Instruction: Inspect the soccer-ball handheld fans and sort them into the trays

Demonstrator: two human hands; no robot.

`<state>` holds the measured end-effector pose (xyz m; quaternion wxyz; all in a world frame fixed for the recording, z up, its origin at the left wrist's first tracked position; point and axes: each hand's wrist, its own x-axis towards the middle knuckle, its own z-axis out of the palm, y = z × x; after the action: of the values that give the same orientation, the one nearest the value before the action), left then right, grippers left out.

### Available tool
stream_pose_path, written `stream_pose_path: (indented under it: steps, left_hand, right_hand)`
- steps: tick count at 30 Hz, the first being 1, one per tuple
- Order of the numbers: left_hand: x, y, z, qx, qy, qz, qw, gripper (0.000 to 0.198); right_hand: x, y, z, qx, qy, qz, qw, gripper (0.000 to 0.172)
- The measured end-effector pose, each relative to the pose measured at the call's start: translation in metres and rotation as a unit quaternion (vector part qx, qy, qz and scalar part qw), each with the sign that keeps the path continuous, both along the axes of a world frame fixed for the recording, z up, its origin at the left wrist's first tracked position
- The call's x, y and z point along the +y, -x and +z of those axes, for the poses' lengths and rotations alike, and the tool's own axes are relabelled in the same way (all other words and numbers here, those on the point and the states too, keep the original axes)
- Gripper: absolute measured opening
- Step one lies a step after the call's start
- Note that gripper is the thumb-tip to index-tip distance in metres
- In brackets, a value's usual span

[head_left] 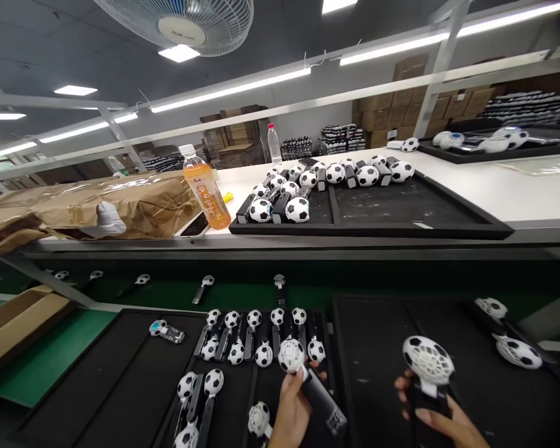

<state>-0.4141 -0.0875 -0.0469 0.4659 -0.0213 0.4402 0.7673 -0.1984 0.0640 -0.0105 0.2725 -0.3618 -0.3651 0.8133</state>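
My left hand (293, 407) is closed around a small handheld fan (291, 356) with a football-patterned head and a black handle that slants down to the right. In my right hand (441, 423) is a second handheld fan (428, 359), held upright with its white grille showing and its lower handle out of frame. Beneath my left hand, a black tray (249, 389) holds several of these fans in rows. One fan (260, 418) lies just left of that hand. The right hand is over another black tray (373, 373), where two fans (518, 352) lie at the right.
A green conveyor belt (242, 289) behind the trays carries spaced-out fans. Above it, a white shelf (532, 205) holds a tray of fans (373, 227), an orange drink bottle (208, 193), a phone (195, 225) and brown paper packages (135, 199). At left is a cardboard box (23, 330).
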Motion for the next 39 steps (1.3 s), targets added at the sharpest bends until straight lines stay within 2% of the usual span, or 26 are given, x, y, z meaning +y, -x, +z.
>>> stream_pose_path:
  steps: [3,8,11,14,18,20,24,27,30,33,37,39]
  left_hand:
    - [0.018,-0.023,0.017,0.004,0.017,-0.006,1.000,0.032]
    - [0.042,-0.055,0.040,0.023,0.034,-0.061,0.997,0.032]
    - [0.055,-0.072,0.055,0.022,0.048,-0.090,0.995,0.030]
    - [0.067,-0.086,0.071,0.000,0.055,-0.101,0.993,0.027]
    - [0.077,-0.095,0.091,-0.072,0.034,-0.138,0.987,0.018]
    - [0.078,-0.097,0.099,-0.108,0.015,-0.166,0.980,0.020]
    - [0.073,-0.104,0.107,-0.146,-0.002,-0.172,0.974,0.024]
    - [0.072,-0.112,0.112,-0.214,0.009,-0.133,0.968,0.035]
    - [0.073,-0.119,0.121,-0.241,0.026,-0.086,0.966,0.040]
    - [0.074,-0.121,0.128,-0.210,0.048,-0.083,0.973,0.039]
    - [0.074,-0.122,0.122,-0.166,0.053,-0.110,0.979,0.038]
    - [0.075,-0.123,0.116,-0.133,0.052,-0.128,0.981,0.035]
  right_hand:
    - [0.012,-0.015,0.007,0.023,0.028,-0.019,0.999,0.045]
    - [0.026,-0.030,0.022,0.020,0.086,-0.021,0.996,0.061]
    - [0.025,-0.032,0.029,0.067,0.145,-0.025,0.987,0.063]
    - [0.019,-0.031,0.037,0.091,0.187,-0.013,0.978,0.052]
    - [0.009,-0.027,0.053,0.129,0.308,0.006,0.943,0.023]
    - [0.006,-0.026,0.064,0.150,0.338,-0.006,0.929,0.020]
    - [0.003,-0.026,0.088,0.131,0.340,-0.096,0.926,0.018]
    - [0.000,-0.027,0.096,0.119,0.349,-0.112,0.923,0.021]
    - [-0.004,-0.027,0.094,0.130,0.349,-0.101,0.923,0.027]
    - [-0.007,-0.026,0.092,0.126,0.348,-0.087,0.925,0.030]
    - [-0.007,-0.024,0.090,0.104,0.348,-0.075,0.929,0.023]
    - [-0.005,-0.024,0.081,0.107,0.339,-0.050,0.933,0.022]
